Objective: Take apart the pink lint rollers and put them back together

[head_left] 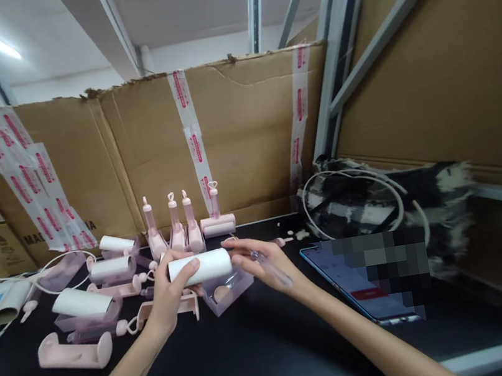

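Note:
A white lint roller roll lies lengthwise in my left hand, thumb on top of it. At the roll's right end are the fingertips of my right hand, close to it or touching. Held in that same right hand is a clear, faintly pink tube-like handle, slanting across the palm. Below the roll, an open translucent lilac case sits on the black table with a round piece inside. A pale pink roller frame lies partly behind my left hand.
Several pink rollers with handles stand upright along the cardboard wall. White rolls in lilac cases and a loose pink frame lie left. To the right are a phone, a looped cable and a dark, frayed bundle.

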Tool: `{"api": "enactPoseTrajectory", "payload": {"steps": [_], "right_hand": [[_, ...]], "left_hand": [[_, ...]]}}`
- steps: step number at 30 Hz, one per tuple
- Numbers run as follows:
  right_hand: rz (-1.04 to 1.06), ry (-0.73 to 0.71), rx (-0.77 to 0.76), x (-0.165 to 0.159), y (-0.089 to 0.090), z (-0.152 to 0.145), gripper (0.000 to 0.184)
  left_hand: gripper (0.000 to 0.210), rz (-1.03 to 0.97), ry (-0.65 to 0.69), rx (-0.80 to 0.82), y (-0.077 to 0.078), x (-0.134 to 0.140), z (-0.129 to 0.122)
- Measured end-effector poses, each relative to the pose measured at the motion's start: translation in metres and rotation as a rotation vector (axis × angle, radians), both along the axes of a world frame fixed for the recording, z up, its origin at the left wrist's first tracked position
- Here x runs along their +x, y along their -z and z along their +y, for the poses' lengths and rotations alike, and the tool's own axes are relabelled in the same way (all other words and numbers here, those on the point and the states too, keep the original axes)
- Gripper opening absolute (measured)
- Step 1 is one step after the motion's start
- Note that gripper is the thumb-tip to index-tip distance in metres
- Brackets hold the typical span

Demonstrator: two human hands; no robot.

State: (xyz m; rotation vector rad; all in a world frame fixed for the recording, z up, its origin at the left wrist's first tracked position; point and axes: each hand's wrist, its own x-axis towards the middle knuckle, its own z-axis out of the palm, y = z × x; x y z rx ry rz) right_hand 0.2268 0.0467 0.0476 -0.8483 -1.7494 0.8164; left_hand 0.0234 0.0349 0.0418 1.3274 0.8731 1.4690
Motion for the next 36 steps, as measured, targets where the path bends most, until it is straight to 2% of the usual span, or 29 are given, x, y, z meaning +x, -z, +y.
{"api": "enactPoseTrajectory", "payload": {"steps": [3, 10, 18, 20, 22, 24, 26, 29, 31, 33, 36], "right_hand": [[0.088, -0.092, -0.061, -0.003, 0.001, 0.000, 0.035], [0.074, -0.119, -0.093, -0.001, 0.004, 0.001, 0.029], [0.070, -0.125, -0.023, 0.001, 0.012, 0.005, 0.022], [0.086, -0.078, -0.008, 0.001, 0.009, 0.005, 0.023], [0.037, -0.039, 0.009, 0.004, 0.004, 0.007, 0.028], [-0.093, 0.013, 0.037, 0.010, 0.000, 0.010, 0.030], [-0.283, 0.143, 0.086, 0.018, -0.002, 0.015, 0.029], [-0.604, 0.439, 0.146, 0.030, 0.001, 0.023, 0.027], [-0.749, 0.555, 0.130, 0.034, 0.006, 0.028, 0.026], [-0.808, 0.589, 0.108, 0.035, 0.012, 0.032, 0.026], [-0.869, 0.605, 0.094, 0.033, 0.020, 0.037, 0.026]], "left_hand": [[0.027, 0.035, -0.011, 0.013, 0.000, 0.001, -0.002], [0.028, 0.089, 0.020, 0.034, 0.000, 0.001, -0.004], [0.031, 0.095, 0.065, -0.051, -0.002, 0.001, -0.004], [0.031, 0.057, 0.028, -0.045, 0.000, -0.001, 0.000], [0.031, 0.077, -0.080, 0.022, 0.001, -0.004, 0.005], [0.031, 0.160, -0.199, 0.105, 0.003, -0.006, 0.008], [0.031, 0.286, -0.237, 0.185, 0.005, -0.005, 0.008], [0.035, 0.534, -0.115, 0.367, 0.012, 0.002, 0.003], [0.041, 0.739, -0.029, 0.524, 0.018, 0.009, 0.000], [0.042, 0.931, -0.014, 0.638, 0.026, 0.014, -0.001], [0.040, 1.128, -0.071, 0.694, 0.034, 0.017, 0.001]]}}
